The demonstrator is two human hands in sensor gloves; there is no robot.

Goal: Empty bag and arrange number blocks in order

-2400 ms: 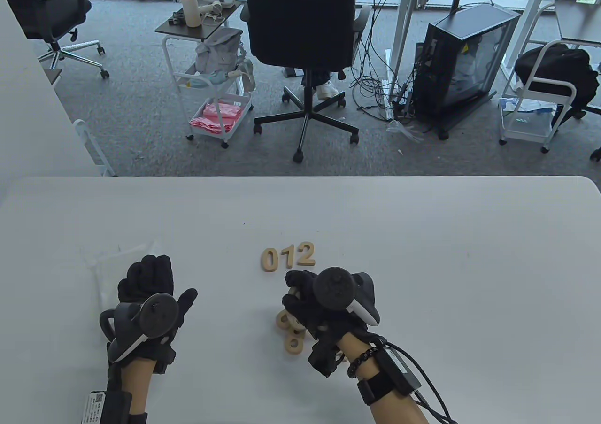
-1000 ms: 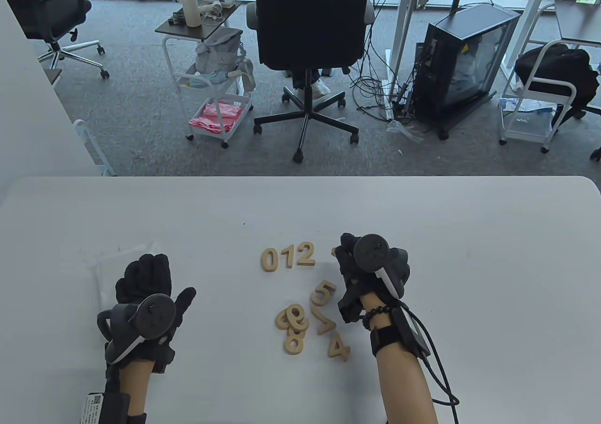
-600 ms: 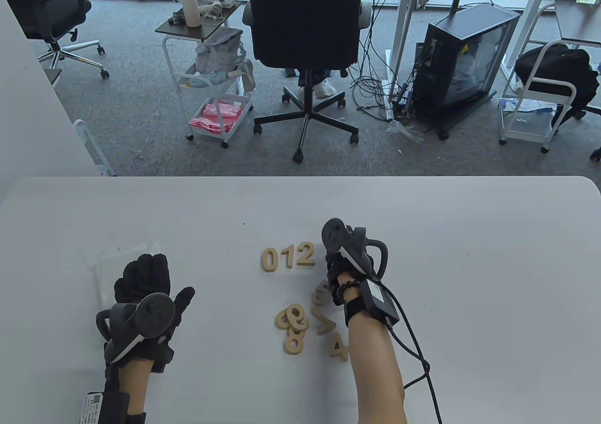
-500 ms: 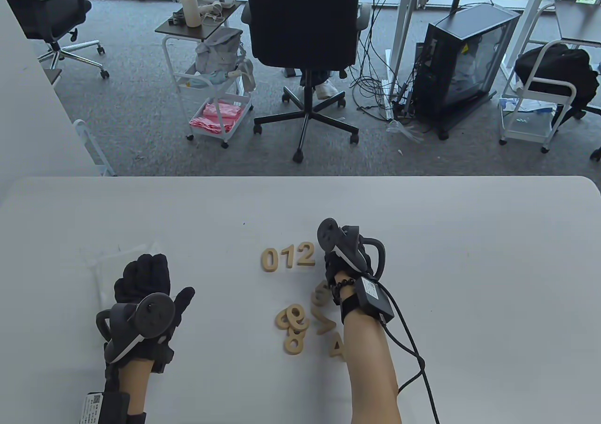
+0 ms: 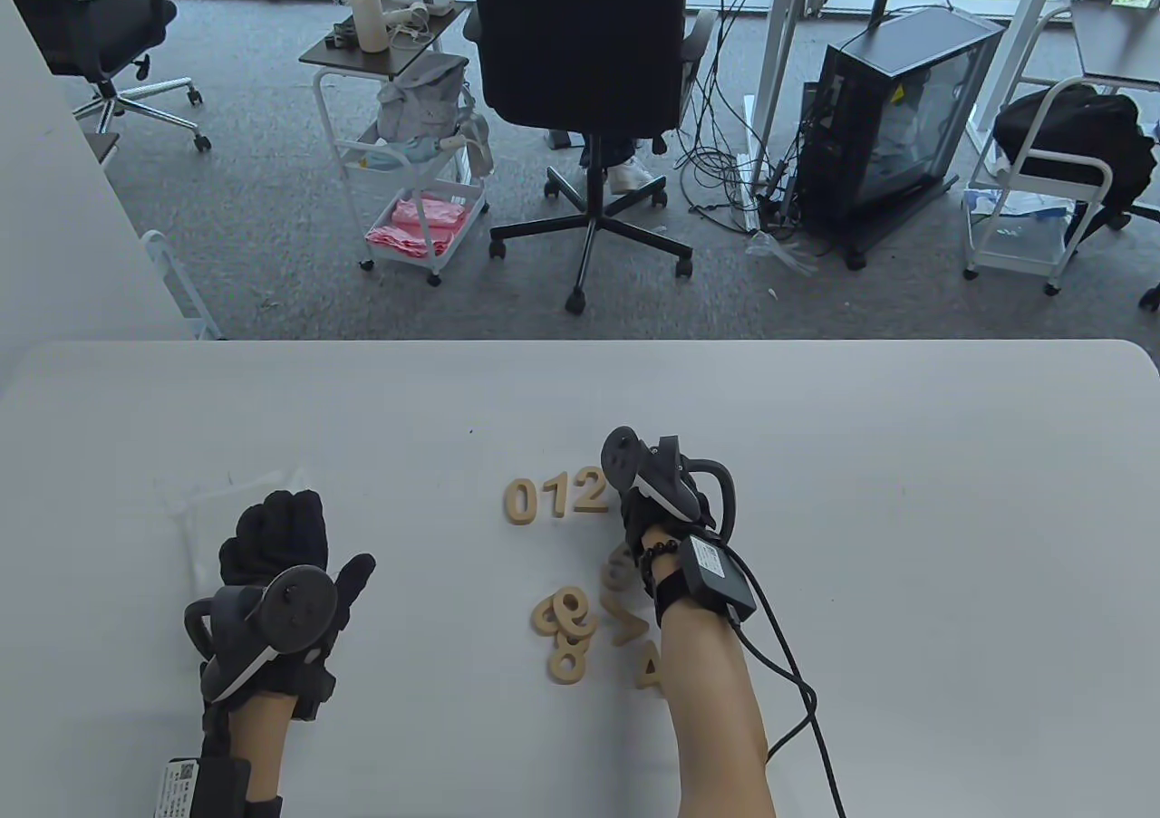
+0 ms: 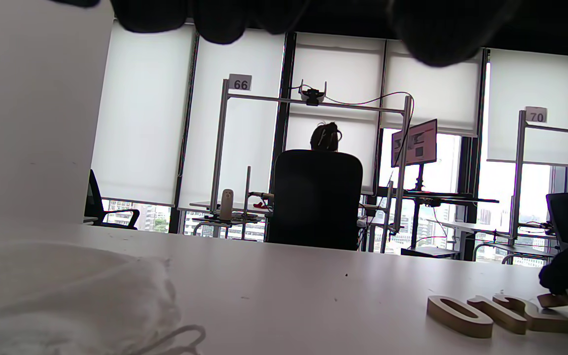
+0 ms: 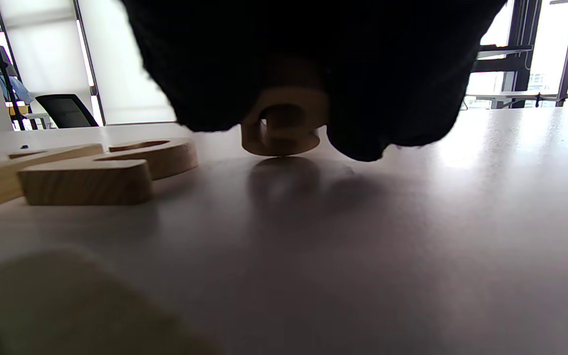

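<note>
Wooden number blocks 0 [image 5: 521, 501], 1 [image 5: 557, 495] and 2 [image 5: 589, 490] lie in a row on the white table [image 5: 906, 492]. My right hand [image 5: 639, 510] is just right of the 2, palm turned down. In the right wrist view its fingers [image 7: 377, 118] hold a small wooden block [image 7: 284, 128] with its lower edge on the table beside the 2 [image 7: 111, 172]; its digit is hidden. My left hand [image 5: 276, 537] rests on the clear plastic bag [image 5: 195, 510], holding nothing.
Loose blocks lie near my right forearm: a 5 [image 5: 618, 572], a 7 [image 5: 625, 623], a 4 [image 5: 649, 671] and a small overlapping pile of round digits [image 5: 566, 623]. Office chairs and carts stand beyond the table's far edge.
My right hand lifted a block from the loose pile, carried it up to the right of the 2, rolled its wrist and lowered the block to the table. My left hand stayed still.
</note>
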